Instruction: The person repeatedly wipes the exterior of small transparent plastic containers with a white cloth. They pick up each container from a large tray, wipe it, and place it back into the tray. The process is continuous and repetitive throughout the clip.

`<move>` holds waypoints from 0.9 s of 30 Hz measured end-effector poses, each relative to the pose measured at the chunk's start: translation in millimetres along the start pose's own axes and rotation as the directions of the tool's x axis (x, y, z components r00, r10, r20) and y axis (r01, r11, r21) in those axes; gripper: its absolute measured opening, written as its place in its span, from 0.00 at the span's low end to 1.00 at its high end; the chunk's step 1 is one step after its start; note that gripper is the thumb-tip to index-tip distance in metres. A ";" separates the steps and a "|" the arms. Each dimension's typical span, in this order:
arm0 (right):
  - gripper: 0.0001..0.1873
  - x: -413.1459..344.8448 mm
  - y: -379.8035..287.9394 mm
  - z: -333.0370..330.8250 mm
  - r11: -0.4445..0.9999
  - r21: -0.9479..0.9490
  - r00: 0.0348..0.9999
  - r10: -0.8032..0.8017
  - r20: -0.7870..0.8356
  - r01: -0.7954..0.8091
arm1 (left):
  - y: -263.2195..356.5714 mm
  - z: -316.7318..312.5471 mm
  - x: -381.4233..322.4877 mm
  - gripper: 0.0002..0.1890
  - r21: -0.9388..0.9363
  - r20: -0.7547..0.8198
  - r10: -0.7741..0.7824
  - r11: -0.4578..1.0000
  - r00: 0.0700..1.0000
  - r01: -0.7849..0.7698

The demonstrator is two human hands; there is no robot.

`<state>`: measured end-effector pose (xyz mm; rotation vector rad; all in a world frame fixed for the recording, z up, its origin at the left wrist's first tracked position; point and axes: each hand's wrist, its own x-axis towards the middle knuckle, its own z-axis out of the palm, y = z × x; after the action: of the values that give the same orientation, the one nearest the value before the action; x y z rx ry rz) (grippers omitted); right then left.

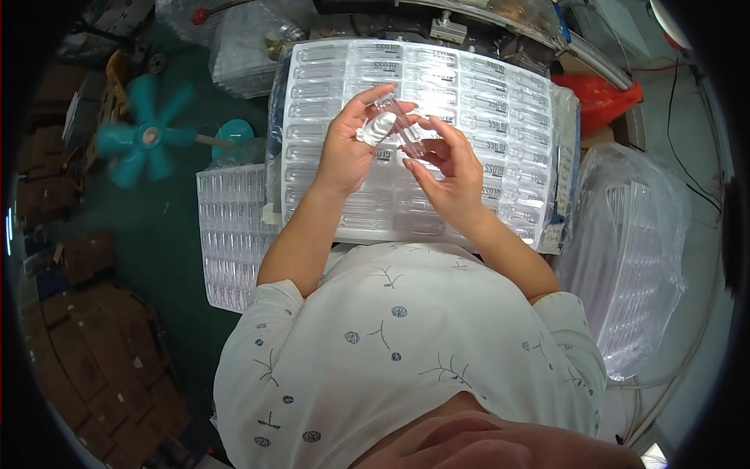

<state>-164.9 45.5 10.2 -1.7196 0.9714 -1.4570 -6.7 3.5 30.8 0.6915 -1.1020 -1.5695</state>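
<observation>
A clear plastic tube [404, 126] is held at a slant above the tray, its upper end in my left hand [344, 140]. White wrapping covers the thumb of that hand and presses on the tube's side. Around the lower end curl the fingers of my right hand [460, 176], some passing behind it; its thumb stands apart from the tube. Beneath both hands lies a wide white tray [375, 234] of clear moulded compartments. Rows of clear tubes [492, 123] lie in it, many bearing dark printing. Glare hides part of the upper middle rows.
A teal fan [150, 136] stands at the left. Close beside me is another tray of clear tubes [231, 240]. Plastic-wrapped trays [630, 275] lean at the right, below a red bag [595, 102]. Metal equipment [448, 30] borders the far side. Cardboard boxes [99, 352] fill the lower left.
</observation>
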 end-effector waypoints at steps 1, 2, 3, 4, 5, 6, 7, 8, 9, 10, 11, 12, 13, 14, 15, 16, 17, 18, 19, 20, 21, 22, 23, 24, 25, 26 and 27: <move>0.36 0.7 0.3 0.7 1.000 -0.005 1.000 -0.012 -0.022 0.012 | -1.6 0.0 0.0 0.24 0.000 0.007 0.000 1.000 1.000 0.000; 0.36 0.2 0.5 0.6 1.000 -0.010 0.999 -0.026 -0.042 0.025 | -3.3 0.4 -0.4 0.24 0.000 0.013 0.002 1.000 1.000 -0.002; 0.37 0.5 1.5 0.6 1.000 -0.009 0.998 -0.026 -0.050 0.026 | -4.1 0.1 0.3 0.24 0.002 0.018 0.007 1.000 1.000 -0.007; 0.37 0.5 2.3 0.5 1.000 -0.008 0.998 -0.027 -0.056 0.027 | -2.8 1.1 0.6 0.24 0.001 0.019 0.005 1.000 1.000 -0.005; 0.37 0.2 2.7 0.1 1.000 -0.006 0.998 -0.029 -0.061 0.029 | -2.5 1.5 1.2 0.24 0.000 0.025 0.008 1.000 1.000 -0.008; 0.37 0.6 2.9 -0.2 0.999 -0.011 0.997 -0.032 -0.063 0.031 | -2.1 1.3 1.8 0.24 0.001 0.028 0.012 1.000 1.000 -0.012; 0.37 1.0 2.8 -0.4 0.999 -0.016 0.997 -0.035 -0.065 0.034 | -2.1 1.3 2.3 0.24 0.002 0.031 0.017 1.000 0.999 -0.017; 0.37 1.1 3.0 -0.6 0.999 -0.020 0.997 -0.038 -0.066 0.036 | -2.2 1.3 2.7 0.23 0.019 0.035 0.020 1.000 0.999 -0.021; 0.37 0.7 4.2 -0.4 0.999 -0.020 0.997 -0.047 -0.068 0.046 | -2.6 1.2 3.1 0.23 0.037 0.038 0.024 0.999 0.999 -0.025; 0.37 0.0 5.6 -0.1 0.998 -0.020 0.996 -0.056 -0.071 0.055 | -3.1 0.9 3.5 0.23 0.055 0.042 0.027 0.998 0.999 -0.030; 0.37 -0.6 6.5 0.1 0.998 -0.019 0.995 -0.065 -0.073 0.064 | -3.6 0.3 3.8 0.23 0.054 0.050 0.030 0.998 0.998 -0.033; 0.37 -1.0 6.8 -0.4 0.996 -0.047 0.995 -0.074 -0.072 0.071 | -4.5 -0.2 3.9 0.23 0.052 0.056 0.033 0.998 0.998 -0.036; 0.37 -1.4 6.9 -1.2 0.994 -0.075 0.994 -0.082 -0.070 0.077 | -5.2 -0.5 3.7 0.23 0.049 0.062 0.036 0.998 0.997 -0.039; 0.37 -1.6 6.7 -1.7 0.991 -0.103 0.994 -0.091 -0.068 0.083 | -5.7 -0.4 3.3 0.23 0.037 0.061 0.030 0.999 0.998 -0.032; 0.37 -1.4 6.4 -1.9 0.989 -0.115 0.993 -0.100 -0.068 0.091 | -5.7 -0.2 3.2 0.23 0.027 0.061 0.026 0.999 0.998 -0.028; 0.37 -1.1 6.0 -2.2 0.987 -0.128 0.992 -0.108 -0.067 0.099 | -5.6 0.1 3.1 0.23 0.016 0.060 0.022 1.000 0.998 -0.023; 0.38 -1.2 5.8 -2.3 0.984 -0.141 0.991 -0.117 -0.067 0.107 | -5.2 0.7 2.9 0.23 0.015 0.056 0.009 1.000 0.998 -0.010; 0.36 -1.5 5.9 -1.5 0.985 -0.132 0.989 -0.120 -0.082 0.109 | -4.5 1.2 2.9 0.23 0.016 0.051 -0.002 1.000 0.999 0.001; 0.35 -2.0 5.9 -0.4 0.986 -0.124 0.988 -0.123 -0.098 0.111 | -4.5 1.7 2.8 0.24 0.016 0.048 -0.014 1.000 0.999 0.013; 0.34 -2.5 5.9 0.2 0.987 -0.116 0.985 -0.126 -0.115 0.112 | -5.9 2.3 2.8 0.22 0.032 0.039 -0.006 0.999 0.999 0.005; 0.31 -0.7 5.6 -1.6 0.958 -0.209 0.974 -0.214 -0.070 0.196 | -8.0 2.7 3.6 0.21 0.049 0.030 0.006 0.999 1.000 -0.007; 0.28 1.4 4.7 -4.9 0.914 -0.297 0.955 -0.297 -0.018 0.278 | -10.3 2.3 4.2 0.20 0.065 0.022 0.017 0.998 1.000 -0.019; 0.26 2.9 4.1 -7.0 0.854 -0.378 0.928 -0.371 0.040 0.358 | -14.4 0.2 3.0 0.18 0.048 -0.011 -0.043 0.998 0.999 0.043; 0.19 6.1 4.4 -8.0 0.841 -0.358 0.911 -0.406 0.075 0.404 | -17.8 -0.8 4.2 0.16 0.030 -0.035 -0.096 0.995 0.995 0.097; 0.18 8.7 5.4 -12.6 0.820 -0.365 0.896 -0.427 0.123 0.441 | -19.6 -0.9 6.6 0.14 0.010 -0.056 -0.150 0.989 0.987 0.151; 0.18 10.8 6.5 -19.7 0.798 -0.371 0.879 -0.445 0.170 0.475 | -20.6 1.0 10.3 0.07 -0.029 -0.124 -0.232 0.973 0.965 0.230; 0.17 14.9 5.5 -25.7 0.770 -0.381 0.859 -0.464 0.218 0.512 | -19.2 2.1 18.1 0.06 0.008 -0.122 -0.252 0.967 0.960 0.255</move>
<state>-189.5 29.1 16.5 -2.5026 0.8592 -1.5076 -21.7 -12.6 16.2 0.9617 -0.9732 -1.7079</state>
